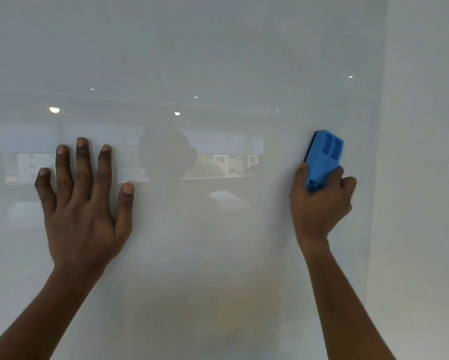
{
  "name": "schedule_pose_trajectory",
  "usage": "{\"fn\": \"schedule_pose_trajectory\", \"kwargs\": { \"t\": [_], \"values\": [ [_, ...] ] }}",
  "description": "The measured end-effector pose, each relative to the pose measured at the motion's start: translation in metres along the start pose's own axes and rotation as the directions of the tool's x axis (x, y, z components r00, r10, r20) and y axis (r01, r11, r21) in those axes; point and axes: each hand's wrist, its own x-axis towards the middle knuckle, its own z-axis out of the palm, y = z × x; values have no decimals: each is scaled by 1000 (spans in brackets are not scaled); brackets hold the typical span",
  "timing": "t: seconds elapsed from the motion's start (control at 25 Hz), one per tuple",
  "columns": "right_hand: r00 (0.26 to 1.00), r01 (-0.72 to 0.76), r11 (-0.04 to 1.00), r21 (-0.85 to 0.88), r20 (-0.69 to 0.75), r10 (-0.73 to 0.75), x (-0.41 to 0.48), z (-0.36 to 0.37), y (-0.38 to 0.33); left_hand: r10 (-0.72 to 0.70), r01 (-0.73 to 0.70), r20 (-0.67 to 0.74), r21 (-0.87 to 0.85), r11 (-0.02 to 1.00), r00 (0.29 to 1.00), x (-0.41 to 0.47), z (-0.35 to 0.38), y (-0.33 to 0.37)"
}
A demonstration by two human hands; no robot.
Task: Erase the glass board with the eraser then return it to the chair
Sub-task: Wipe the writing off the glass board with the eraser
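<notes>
Head view shows the right hand (320, 198) clenched around the blue eraser (323, 158), its dark felt edge against the glass board (218, 61) near the board's right edge, while the left hand (80, 201) lies released, fingers spread flat on the glass well to the left. No writing is plain to see on the glass, so the wiping looks nearly done. To finish well, keep the felt flat, press evenly, overlap the strokes and brace with the left palm; the chair is out of view.
</notes>
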Motion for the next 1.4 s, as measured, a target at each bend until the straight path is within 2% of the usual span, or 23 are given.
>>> {"fn": "schedule_pose_trajectory", "kwargs": {
  "t": [0.08, 0.12, 0.2, 0.24, 0.32, 0.36, 0.4, 0.44, 0.48, 0.56, 0.64, 0.84, 1.0, 1.12, 1.2, 1.32, 1.36, 1.4],
  "values": [
    [994, -107, 993, 39, -6, 107, 12, 12, -24, -9, 9, 1, -15, 1000, 1000, 0, 1, 0],
    [997, -73, 996, 57, -15, 74, 6, 17, -42, -11, 11, 0, -24, 1000, 1000, 0, 2, 0],
    [991, 128, 983, 133, 6, -130, -25, 20, -87, -9, 9, 2, -37, 999, 1000, 0, 2, 0],
    [962, 255, 952, 171, 51, -267, -46, 17, -105, -10, 11, 12, -45, 999, 1000, 0, 2, -2],
    [839, 492, 846, 206, 146, -524, -73, 11, -117, -4, 6, 31, -62, 998, 999, 2, 1, -5],
    [777, 578, 792, 195, 164, -607, -71, 9, -111, 1, 2, 36, -67, 998, 999, 2, 1, -5],
    [748, 622, 765, 169, 159, -644, -61, 9, -99, 1, 2, 38, -68, 998, 999, 1, 2, -5],
    [764, 617, 777, 128, 140, -630, -46, 10, -84, -6, 9, 38, -65, 998, 999, 1, 2, -4],
    [820, 556, 827, 83, 109, -562, -30, 11, -69, -13, 15, 35, -61, 998, 999, 1, 2, -3],
    [944, 325, 944, 54, 36, -328, 2, 13, -50, -8, 9, 12, -47, 999, 1000, 2, 1, 0],
    [984, 174, 983, 53, 32, -176, 16, 13, -44, 12, -12, -7, -6, 1000, 1000, 3, -1, 2],
    [975, 204, 976, 72, 74, -209, 16, 15, -38, 45, -44, -29, 29, 999, 999, 33, -8, 5],
    [967, 235, 971, 51, 85, -238, 20, 13, -37, -14, 14, -32, -25, 1000, 999, 77, -7, -2],
    [951, 294, 956, 18, 96, -294, 26, 12, -32, -24, 24, -21, -23, 999, 999, 79, -2, -5],
    [978, 199, 980, 7, 54, -199, 44, 14, -32, -9, 9, -24, -18, 1000, 1000, 77, -2, -5],
    [998, -67, 998, 11, 2, 67, 78, 27, -51, -8, 7, -33, -8, 1000, 999, 78, -2, -3],
    [997, -81, 997, 10, -3, 81, 82, 33, -64, -11, 11, -36, -6, 1000, 999, 78, -1, -2],
    [999, -36, 999, 14, -4, 36, 80, 38, -80, -14, 14, -38, -6, 1000, 999, 78, -1, -1]
  ]
}}
